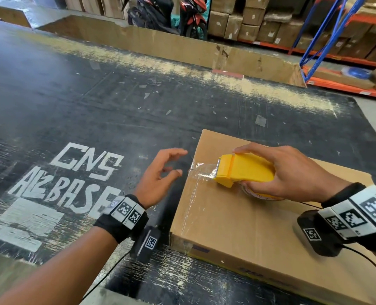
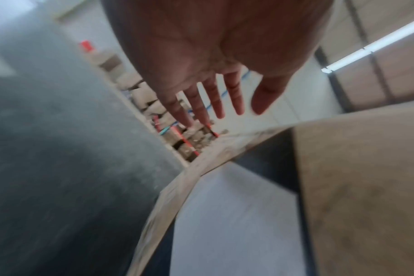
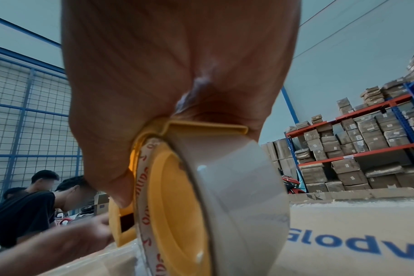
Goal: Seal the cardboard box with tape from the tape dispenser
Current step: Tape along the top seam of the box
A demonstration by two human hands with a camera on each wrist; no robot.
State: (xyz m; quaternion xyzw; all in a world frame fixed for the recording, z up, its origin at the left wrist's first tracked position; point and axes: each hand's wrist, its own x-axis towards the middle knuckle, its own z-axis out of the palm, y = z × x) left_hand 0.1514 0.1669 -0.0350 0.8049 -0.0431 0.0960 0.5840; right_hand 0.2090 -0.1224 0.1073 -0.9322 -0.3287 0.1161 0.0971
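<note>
A flat brown cardboard box point(image 1: 237, 227) lies on the dark table at lower right. My right hand point(image 1: 292, 170) grips a yellow tape dispenser point(image 1: 246, 170) over the box's left edge. A strip of clear tape point(image 1: 202, 170) runs from the dispenser's blade down onto that edge. The tape roll point(image 3: 239, 205) sits in the yellow dispenser point(image 3: 168, 196) close to the right wrist camera, above the box top point(image 3: 357, 233) with blue lettering. My left hand point(image 1: 160, 172) hovers just left of the box, fingers loosely spread, holding nothing. In the left wrist view the left hand point(image 2: 213, 74) is open beside the box point(image 2: 366, 186).
The table point(image 1: 94, 95) is black and scuffed, with white painted letters point(image 1: 72, 172) at left. A long cardboard wall point(image 1: 182, 45) borders its far side. Shelves of boxes point(image 1: 347, 29) and parked motorbikes point(image 1: 167, 14) stand beyond. People point(image 3: 35, 201) stand at the left of the right wrist view.
</note>
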